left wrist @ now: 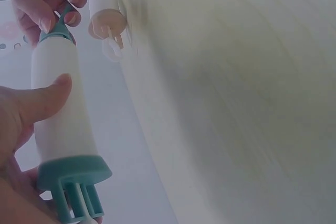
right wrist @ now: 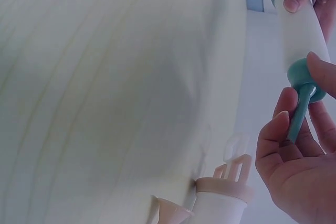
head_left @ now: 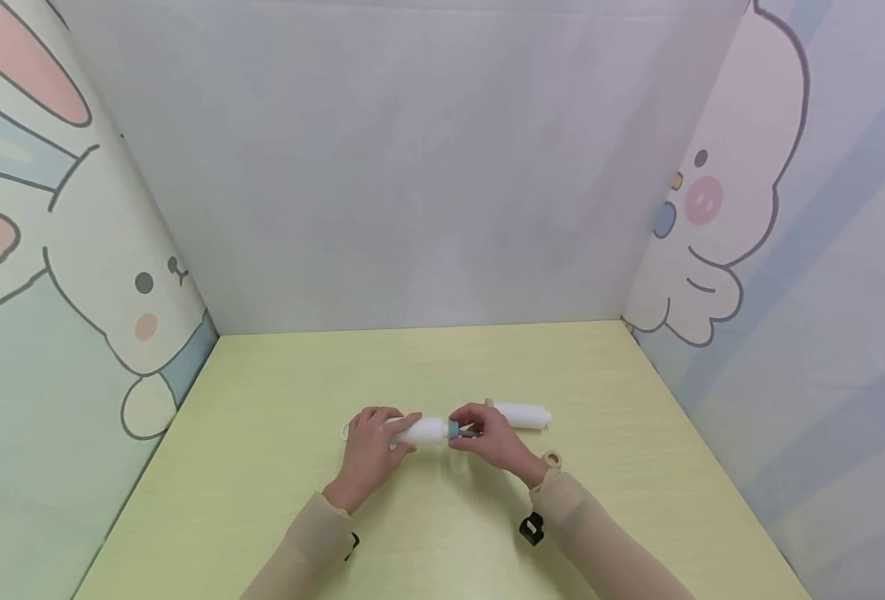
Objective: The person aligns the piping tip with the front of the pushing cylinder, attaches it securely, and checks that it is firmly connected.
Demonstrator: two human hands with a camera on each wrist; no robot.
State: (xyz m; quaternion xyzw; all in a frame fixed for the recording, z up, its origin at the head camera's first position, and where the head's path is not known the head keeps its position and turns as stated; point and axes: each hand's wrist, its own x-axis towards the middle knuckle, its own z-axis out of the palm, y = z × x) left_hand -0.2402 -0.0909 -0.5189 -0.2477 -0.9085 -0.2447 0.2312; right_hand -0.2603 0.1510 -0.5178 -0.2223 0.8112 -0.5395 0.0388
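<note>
My left hand [head_left: 370, 450] grips the white barrel of a syringe-like tube [head_left: 426, 430], thumb along its side in the left wrist view. A teal collar [left wrist: 73, 171] with prongs and a white rod sits at the barrel's near end in that view. At the other end, my right hand [head_left: 493, 435] pinches a teal tip piece [right wrist: 302, 85] with a narrow stem, fingers and thumb around it. This tip piece is against the barrel's end. The tube lies about level, close over the table.
Beyond the right hand a second white tube [head_left: 523, 415] with a pinkish-beige collar [right wrist: 223, 188] lies on the yellow table [head_left: 300, 367]. A small beige cone-shaped piece [right wrist: 172, 212] rests near it. Walls with cartoon animals [head_left: 142, 283] stand around the table.
</note>
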